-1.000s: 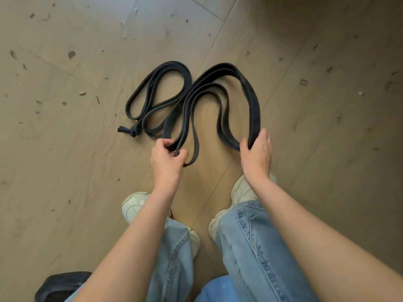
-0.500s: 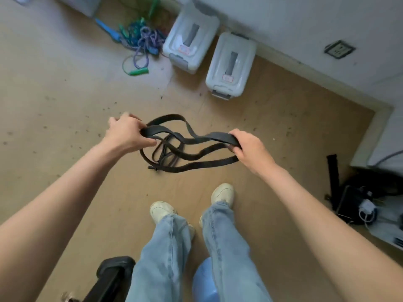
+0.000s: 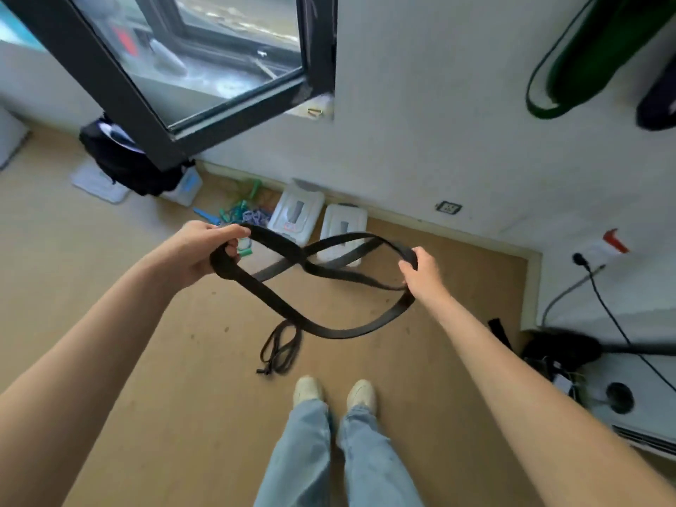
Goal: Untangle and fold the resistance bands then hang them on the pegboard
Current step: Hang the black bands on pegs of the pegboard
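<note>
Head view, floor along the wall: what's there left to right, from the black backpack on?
Black backpack → pile of coloured cords → left white bin → right white bin → wall socket.

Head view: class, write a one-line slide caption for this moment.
Left hand and right hand hold a crossed black resistance band above the floor; a thinner band lies below.

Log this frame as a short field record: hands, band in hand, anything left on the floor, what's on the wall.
left hand: grips one end of the wide black band
right hand: grips the other end
band state: lifted off the floor, loops crossing between the hands
floor: thin black band lies near the shoes
wall: green band hangs at upper right
</note>
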